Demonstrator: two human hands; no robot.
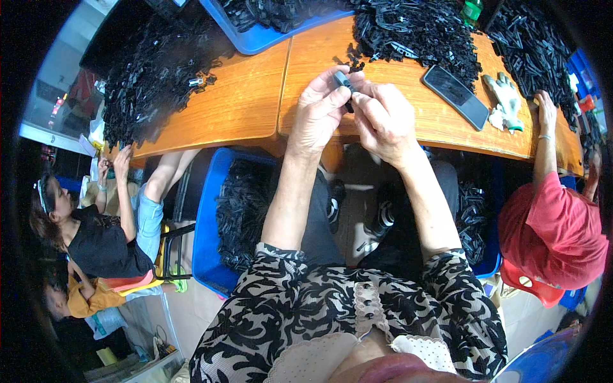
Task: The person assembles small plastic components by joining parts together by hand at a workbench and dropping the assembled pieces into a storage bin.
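Just over the table's near edge, my two hands meet around a small grey and black plastic part (343, 80). My left hand (317, 112) pinches its grey end between thumb and fingers. From the other side, the fingertips of my right hand (385, 118) press together on the dark lower end, which they partly cover. Whether this is one piece or two joined ones I cannot tell. Beyond my hands a few loose black plastic pieces (355, 57) lie on the wooden table (255, 96), at the edge of a large heap of black plastic parts (415, 32).
Right of my hands lie a dark phone (455, 97) and a pale work glove (504, 101). A blue tray (255, 43) stands at the back. More parts heap up at left (153, 76). Blue bins (205, 223) flank my legs. Co-workers sit left (105, 233) and right (552, 223).
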